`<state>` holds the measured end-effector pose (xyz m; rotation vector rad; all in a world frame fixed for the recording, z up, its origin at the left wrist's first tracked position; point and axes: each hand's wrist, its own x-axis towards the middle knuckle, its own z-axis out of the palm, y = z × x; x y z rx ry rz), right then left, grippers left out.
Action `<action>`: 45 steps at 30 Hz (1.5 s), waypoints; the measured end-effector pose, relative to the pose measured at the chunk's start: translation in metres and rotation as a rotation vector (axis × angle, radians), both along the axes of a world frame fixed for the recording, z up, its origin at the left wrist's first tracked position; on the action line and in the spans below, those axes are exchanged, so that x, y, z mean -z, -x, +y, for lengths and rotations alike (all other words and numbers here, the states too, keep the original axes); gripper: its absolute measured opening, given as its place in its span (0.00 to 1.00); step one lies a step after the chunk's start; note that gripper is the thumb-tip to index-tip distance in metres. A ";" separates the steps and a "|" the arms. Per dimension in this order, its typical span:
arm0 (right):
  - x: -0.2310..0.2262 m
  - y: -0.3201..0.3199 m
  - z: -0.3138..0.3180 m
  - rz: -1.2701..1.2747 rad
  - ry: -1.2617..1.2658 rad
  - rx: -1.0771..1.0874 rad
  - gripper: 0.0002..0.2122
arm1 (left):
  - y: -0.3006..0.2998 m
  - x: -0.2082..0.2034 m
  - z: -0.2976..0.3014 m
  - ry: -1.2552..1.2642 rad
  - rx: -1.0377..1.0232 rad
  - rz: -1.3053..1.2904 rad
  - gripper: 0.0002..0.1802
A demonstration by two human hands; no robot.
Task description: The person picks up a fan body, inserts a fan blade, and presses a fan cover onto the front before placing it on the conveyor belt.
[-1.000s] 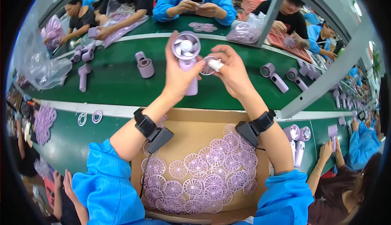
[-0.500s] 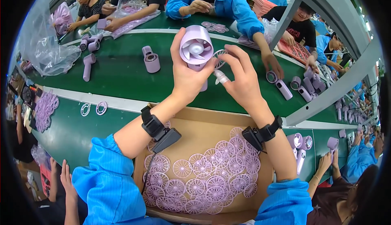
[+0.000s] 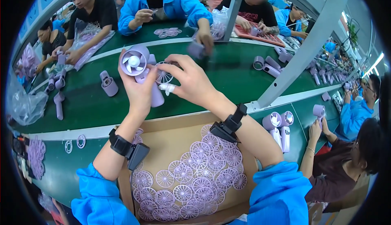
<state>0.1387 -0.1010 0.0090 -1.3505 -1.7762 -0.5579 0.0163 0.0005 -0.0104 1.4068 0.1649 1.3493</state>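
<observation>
My left hand (image 3: 138,95) is wrapped round a lilac handheld fan (image 3: 133,62), its open face with pale blades turned toward me. Beside it, my right hand (image 3: 195,80) pinches a round spoked fan grille (image 3: 164,76) by its edge; a white wrap covers the thumb tip. The grille is close to the left fingertips and apart from the fan's face. A lilac handle-like part (image 3: 157,97) shows below my left fingers; its join to the fan is hidden. Under my forearms, a cardboard box (image 3: 163,137) holds a heap of lilac spoked grilles (image 3: 201,180).
Past the box runs a green conveyor (image 3: 171,103) with a lilac fan body (image 3: 108,84) and more at right (image 3: 272,66). A slanted metal post (image 3: 293,58) stands at right. Two rings (image 3: 81,141) lie left, several fans (image 3: 275,121) right. Co-workers sit opposite; one's hand (image 3: 205,40) moves a blurred lilac part.
My view has swung right, so the scene sits further left. The fan and grille stay held. Across the belt, the co-worker's hand has lifted a lilac part.
</observation>
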 end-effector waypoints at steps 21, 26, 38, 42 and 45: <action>0.000 0.001 0.004 0.052 -0.126 0.069 0.20 | -0.002 0.007 -0.008 -0.127 0.150 0.473 0.44; -0.001 0.006 0.003 0.031 -0.118 0.104 0.21 | -0.002 0.013 -0.003 -0.125 0.138 0.456 0.43; -0.002 0.003 0.001 -0.001 -0.086 0.109 0.21 | 0.001 0.006 -0.008 -0.084 0.143 0.476 0.43; -0.002 0.003 0.001 -0.017 -0.082 0.115 0.21 | 0.002 0.005 -0.008 -0.084 0.150 0.482 0.43; 0.000 0.005 0.003 -0.013 -0.074 0.121 0.21 | 0.004 0.007 -0.007 -0.071 0.158 0.512 0.43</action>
